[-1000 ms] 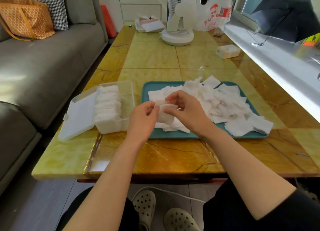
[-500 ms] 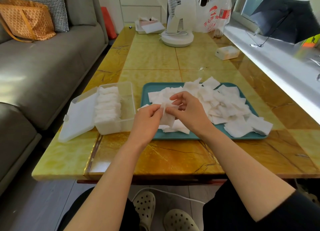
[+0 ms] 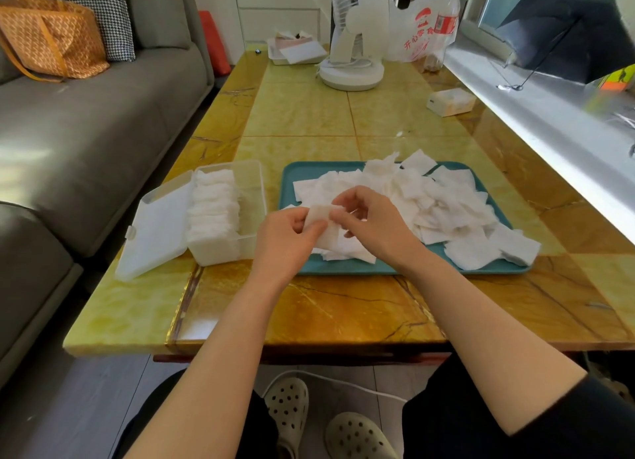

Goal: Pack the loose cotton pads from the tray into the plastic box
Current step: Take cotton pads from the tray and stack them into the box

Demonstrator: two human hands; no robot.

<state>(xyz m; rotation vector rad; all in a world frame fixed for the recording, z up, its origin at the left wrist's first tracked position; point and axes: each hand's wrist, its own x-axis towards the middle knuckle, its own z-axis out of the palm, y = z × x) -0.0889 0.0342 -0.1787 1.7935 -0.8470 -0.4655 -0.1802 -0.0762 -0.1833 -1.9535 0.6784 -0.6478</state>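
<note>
Left hand and right hand pinch a pad stack; a slack grip could scatter it before the box.

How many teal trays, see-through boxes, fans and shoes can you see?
teal tray: 1
clear plastic box: 1
white fan: 1
clogs: 2
Total: 5
</note>
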